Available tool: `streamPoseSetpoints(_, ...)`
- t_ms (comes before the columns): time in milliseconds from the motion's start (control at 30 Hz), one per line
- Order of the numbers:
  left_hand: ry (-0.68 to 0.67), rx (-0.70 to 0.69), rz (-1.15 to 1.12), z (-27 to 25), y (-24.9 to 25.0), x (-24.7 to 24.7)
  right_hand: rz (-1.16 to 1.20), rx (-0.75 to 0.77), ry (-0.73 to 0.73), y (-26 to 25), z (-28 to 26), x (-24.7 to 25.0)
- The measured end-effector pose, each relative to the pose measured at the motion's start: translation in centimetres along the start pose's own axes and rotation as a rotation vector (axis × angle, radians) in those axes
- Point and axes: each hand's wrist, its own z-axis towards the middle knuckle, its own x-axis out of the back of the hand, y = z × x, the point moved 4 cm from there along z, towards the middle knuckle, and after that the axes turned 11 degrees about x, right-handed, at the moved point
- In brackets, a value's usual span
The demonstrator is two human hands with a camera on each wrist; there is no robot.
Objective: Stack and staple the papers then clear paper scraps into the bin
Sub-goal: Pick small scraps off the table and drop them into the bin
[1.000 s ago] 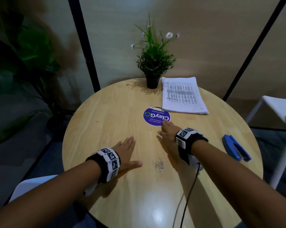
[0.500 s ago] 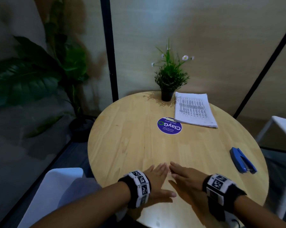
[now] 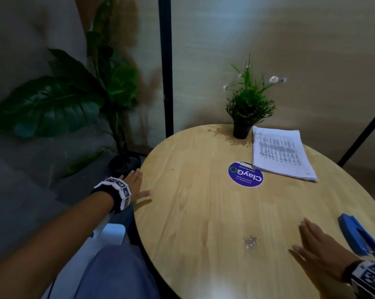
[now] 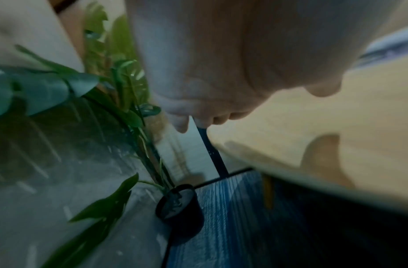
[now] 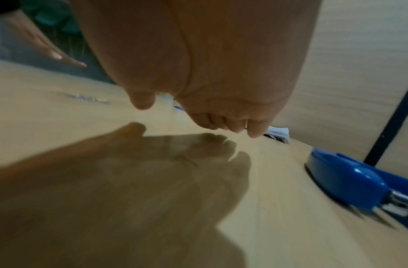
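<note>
A stack of printed papers (image 3: 279, 154) lies at the far side of the round wooden table (image 3: 193, 212), beside a small potted plant. A blue stapler (image 3: 360, 238) sits near the right edge, also in the right wrist view (image 5: 350, 179). A small heap of loose staples (image 3: 250, 242) lies in the near middle. My left hand (image 3: 137, 186) is flat with straight fingers at the table's left edge, holding nothing. My right hand (image 3: 318, 244) hovers flat and empty just left of the stapler. No bin shows.
A potted plant (image 3: 248, 108) stands at the far edge and a round purple sticker (image 3: 245, 174) lies mid-table. Off the left edge stand a large leafy floor plant (image 3: 74, 100) in a black pot (image 4: 180, 210) and a white chair (image 3: 113, 231).
Both hands, side by side near the front edge before, have spread apart: the left to the table's left edge, the right toward the stapler. The head view has swung left, and the staples show again.
</note>
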Motion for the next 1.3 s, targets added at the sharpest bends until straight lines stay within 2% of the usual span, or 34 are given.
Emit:
streamPoseSetpoints(100,-0.061,-0.069,0.129,1.2,-1.0,-1.4,-0.043,-0.039,-0.041,-0.4,1.0,-0.1)
streamPoseSetpoints(167,-0.061,-0.099,0.138,1.6,-0.6,-2.0,-0.047,-0.054,-0.061,-1.4,1.5,-0.3)
streamPoseSetpoints(267,-0.052,-0.160,0.099,1.1,1.3,-2.2,-0.045,-0.030,-0.069,-2.9,1.9,-0.9)
streamPoseSetpoints(367,-0.045,-0.288,0.154,-0.2,4.0,-2.3,-0.126,0.032,-0.015,-4.3,2.1,-1.7)
streamPoseSetpoints(533,-0.085,-0.488,0.215,-4.4,9.4,-3.2,-0.180,0.182,0.031,-7.7,2.8,-3.1)
streamPoseSetpoints(667,-0.066,-0.612,0.234,-8.2,13.3,-4.8,-0.213,0.246,0.029,-10.5,3.2,-4.2)
streamPoseSetpoints(833,-0.092,-0.693,0.220,-12.9,18.1,-6.4,-0.240,0.281,-0.011,-13.0,2.6,-5.0)
streamPoseSetpoints(900,-0.127,-0.715,0.231,-14.8,19.4,-6.2,-0.179,0.288,-0.016,-13.0,1.8,-4.4)
streamPoseSetpoints(967,-0.168,-0.706,0.145,-16.1,19.9,-5.1,0.017,0.286,0.065,-11.7,0.8,-3.2)
streamPoseSetpoints(1067,-0.154,-0.594,-0.257,-16.3,18.9,-2.5,0.502,0.165,0.291,-7.5,-1.2,-1.7)
streamPoseSetpoints(1100,-0.188,-0.536,-0.438,-16.1,18.2,-2.0,0.665,0.136,0.333,-6.1,-2.1,-1.6)
streamPoseSetpoints(1133,-0.282,-0.485,-0.615,-16.2,17.7,-2.0,0.814,0.101,0.347,-4.7,-3.1,-1.9)
streamPoseSetpoints(1200,-0.586,-0.368,-0.834,-17.2,16.8,-3.4,0.976,0.006,0.225,-2.7,-4.9,-3.5)
streamPoseSetpoints(1233,-0.739,-0.339,-0.839,-18.3,16.8,-4.4,0.999,-0.035,0.109,-2.1,-5.5,-4.8)
streamPoseSetpoints(1300,-0.964,-0.350,-0.675,-20.7,17.2,-7.2,0.989,-0.082,-0.125,-1.4,-6.2,-7.6)
